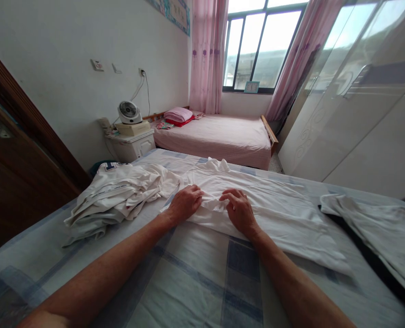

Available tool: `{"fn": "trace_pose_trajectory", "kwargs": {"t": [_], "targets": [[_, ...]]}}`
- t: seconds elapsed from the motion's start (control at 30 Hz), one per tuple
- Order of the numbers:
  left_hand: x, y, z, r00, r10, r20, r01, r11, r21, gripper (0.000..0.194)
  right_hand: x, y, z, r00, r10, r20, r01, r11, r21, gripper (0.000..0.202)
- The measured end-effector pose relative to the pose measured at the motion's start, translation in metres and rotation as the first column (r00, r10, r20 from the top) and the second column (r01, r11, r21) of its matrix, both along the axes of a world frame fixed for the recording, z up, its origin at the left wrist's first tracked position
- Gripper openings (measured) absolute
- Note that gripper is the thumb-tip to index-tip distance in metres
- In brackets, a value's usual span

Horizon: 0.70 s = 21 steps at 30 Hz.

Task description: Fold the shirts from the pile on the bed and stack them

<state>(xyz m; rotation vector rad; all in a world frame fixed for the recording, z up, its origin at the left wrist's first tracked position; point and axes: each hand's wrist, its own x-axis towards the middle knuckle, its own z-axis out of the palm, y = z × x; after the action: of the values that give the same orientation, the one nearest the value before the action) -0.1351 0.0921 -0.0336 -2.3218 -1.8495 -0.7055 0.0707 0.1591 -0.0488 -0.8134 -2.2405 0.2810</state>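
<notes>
no legible text, labels or numbers

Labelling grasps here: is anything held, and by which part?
Left hand and right hand have their fingers at the left end of the spread white shirt; whether either grips it or just smooths it can't be told.

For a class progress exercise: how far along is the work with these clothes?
The white garment looks spread out; the left hand and right hand work on it. Creases are left in it. Whether the layered pile or right-side garment is finished, I cannot tell.
</notes>
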Motion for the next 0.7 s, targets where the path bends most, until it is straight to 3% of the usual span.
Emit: {"fn": "trace_pose_trajectory", "kwargs": {"t": [0.17,0.27,0.33,0.43,0.53,0.6,0.7], "targets": [[-0.025,0.014,-0.021,0.991,0.078,-0.106,-0.089,0.991,-0.103,0.039,-0.002,-0.004,0.001,0.981,0.111,0.156,-0.102,0.993,-0.062,0.028],[-0.025,0.014,-0.022,0.981,0.142,-0.133,-0.156,0.983,-0.101,0.041,0.0,0.001,-0.002,0.993,0.058,0.107,-0.05,0.996,-0.078,0.028],[-0.018,0.009,-0.017,0.975,0.187,-0.117,-0.19,0.982,-0.014,0.037,0.001,0.006,-0.006,0.999,-0.015,0.038,0.018,0.996,-0.088,0.028],[0.001,-0.001,-0.006,0.994,0.064,-0.092,-0.054,0.993,0.108,0.027,0.001,0.012,-0.011,0.994,-0.106,-0.016,0.103,0.985,-0.137,0.026],[0.023,-0.006,-0.002,0.982,-0.136,-0.129,0.15,0.983,0.108,0.026,0.0,0.015,-0.013,0.992,-0.118,0.035,0.123,0.974,-0.19,0.023],[0.035,-0.005,-0.003,0.973,-0.155,-0.171,0.173,0.98,0.098,0.033,-0.001,0.017,-0.014,0.993,-0.102,0.067,0.113,0.972,-0.208,0.024],[0.046,-0.002,-0.005,0.973,-0.084,-0.216,0.109,0.988,0.108,0.032,-0.002,0.019,-0.015,0.992,-0.108,0.064,0.119,0.967,-0.227,0.022]]}}
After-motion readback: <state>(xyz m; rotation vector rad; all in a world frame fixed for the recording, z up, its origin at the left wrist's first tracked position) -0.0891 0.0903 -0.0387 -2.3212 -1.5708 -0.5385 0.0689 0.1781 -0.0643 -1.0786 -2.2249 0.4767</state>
